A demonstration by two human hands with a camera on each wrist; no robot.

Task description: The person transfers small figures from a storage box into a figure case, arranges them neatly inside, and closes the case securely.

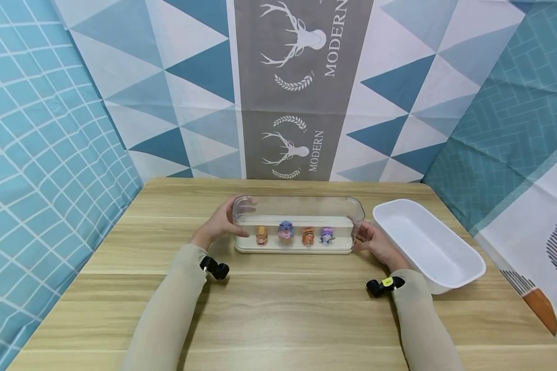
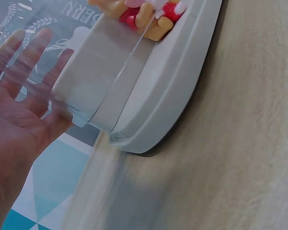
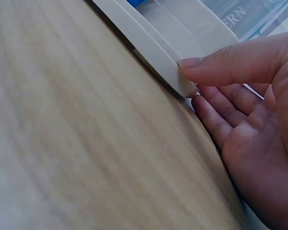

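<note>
A clear plastic cover [image 1: 297,204] stands over a long white stepped display base [image 1: 293,250], with several small cartoon figurines [image 1: 285,230] in a row inside. At its left end my left hand [image 1: 220,221] grips the cover, the thumb in front and the fingers spread behind. Those fingers [image 2: 31,62] show through the clear plastic in the left wrist view. My right hand [image 1: 373,242] is at the opposite end. In the right wrist view its thumb [image 3: 230,64] presses the rim of the base, and the other fingers curl around behind that end.
A white oblong tub [image 1: 455,257] stands on the wooden table [image 1: 278,319], right beside my right forearm. Patterned cloth [image 1: 204,87] hangs along the table's back edge, and blue cloth [image 1: 37,134] along the left side.
</note>
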